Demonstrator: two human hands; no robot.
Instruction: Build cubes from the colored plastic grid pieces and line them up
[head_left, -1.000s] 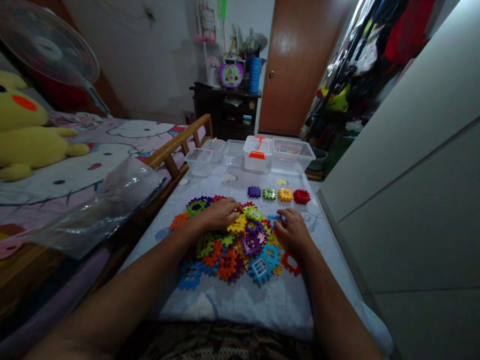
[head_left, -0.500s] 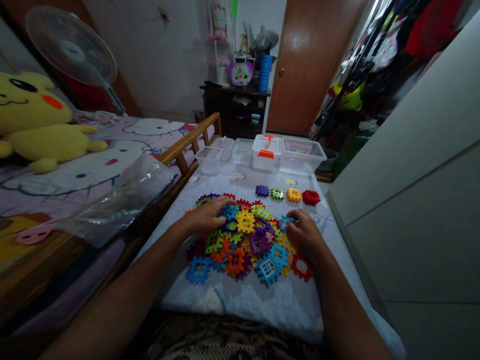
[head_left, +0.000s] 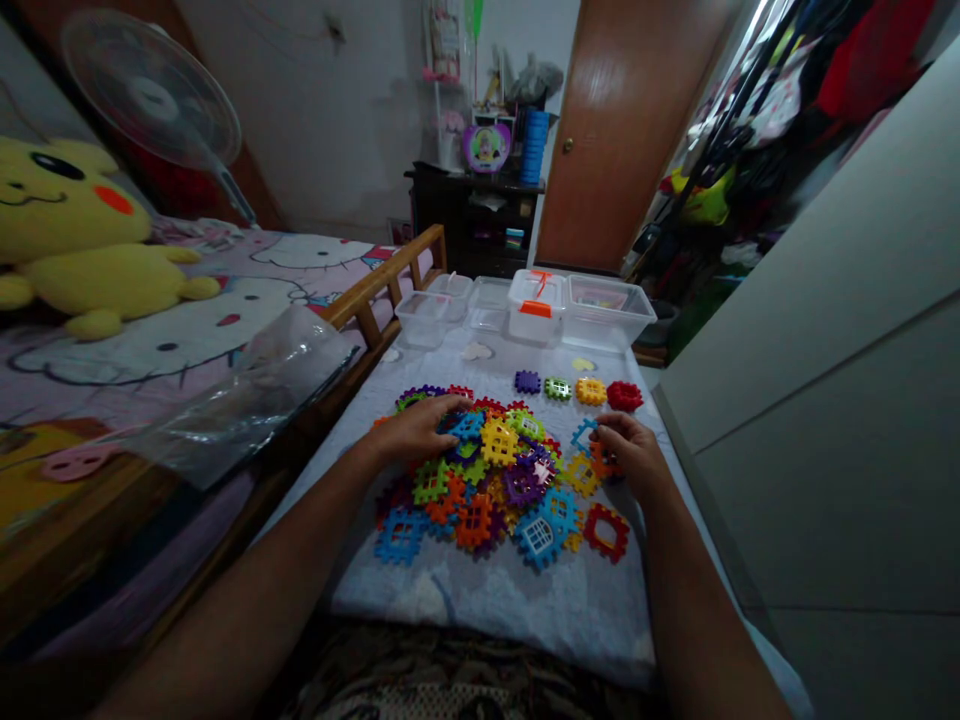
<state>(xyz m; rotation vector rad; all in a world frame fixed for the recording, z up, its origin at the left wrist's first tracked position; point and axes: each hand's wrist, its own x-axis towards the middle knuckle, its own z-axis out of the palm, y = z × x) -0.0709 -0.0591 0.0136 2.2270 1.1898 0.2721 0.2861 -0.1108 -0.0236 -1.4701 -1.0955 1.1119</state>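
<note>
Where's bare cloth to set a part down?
Bare cloth: near strip between the pile and patterned fabric; far band between pile and clear bins, left of the purple block. Crowded: the pile, left hand on it, right hand on a blue piece beside it.

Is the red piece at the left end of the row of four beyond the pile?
No, the red piece sits at the right end, beside the yellow piece, and the purple piece is at the left.
</note>
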